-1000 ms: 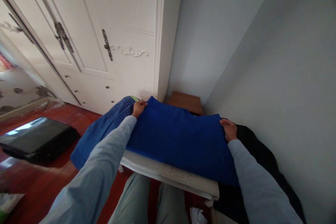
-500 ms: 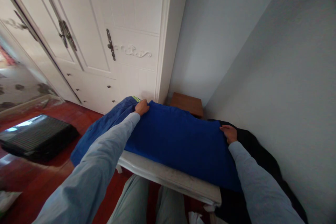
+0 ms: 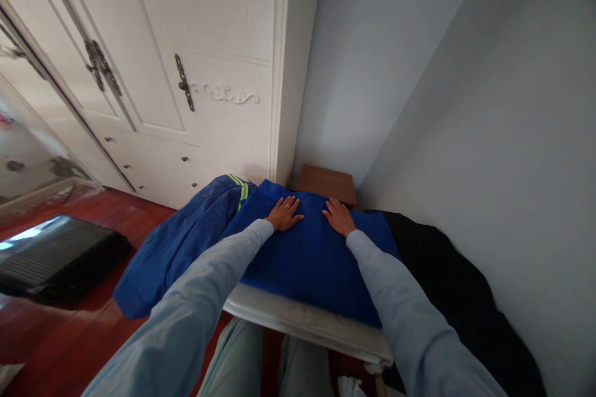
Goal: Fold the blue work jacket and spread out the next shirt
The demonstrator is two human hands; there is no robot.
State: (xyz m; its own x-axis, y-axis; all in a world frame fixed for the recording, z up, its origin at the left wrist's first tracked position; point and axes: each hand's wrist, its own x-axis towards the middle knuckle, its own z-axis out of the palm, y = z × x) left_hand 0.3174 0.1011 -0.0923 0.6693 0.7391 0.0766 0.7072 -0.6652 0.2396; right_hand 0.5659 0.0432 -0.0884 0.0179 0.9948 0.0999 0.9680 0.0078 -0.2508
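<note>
A bright blue garment [image 3: 307,260] lies spread over a white table [image 3: 307,322] in front of me. My left hand [image 3: 284,213] rests flat on its far part, fingers spread, open. My right hand [image 3: 339,217] lies flat beside it, a little to the right, fingers stretched out, open. Both palms press on the cloth near its far edge. A darker blue garment with yellow-green stripes [image 3: 186,239] hangs off the table's left side. A black garment [image 3: 447,279] lies at the right against the wall.
A white wardrobe [image 3: 195,74] with dark metal handles stands ahead on the left. A small brown wooden stand [image 3: 326,183] sits in the corner behind the table. A black flat case [image 3: 51,257] lies on the red wooden floor at left. Grey wall closes the right side.
Both hands let go of the blue garment's outer corners and moved inward to its middle, now lying flat on it. The striped garment's edge shows more.
</note>
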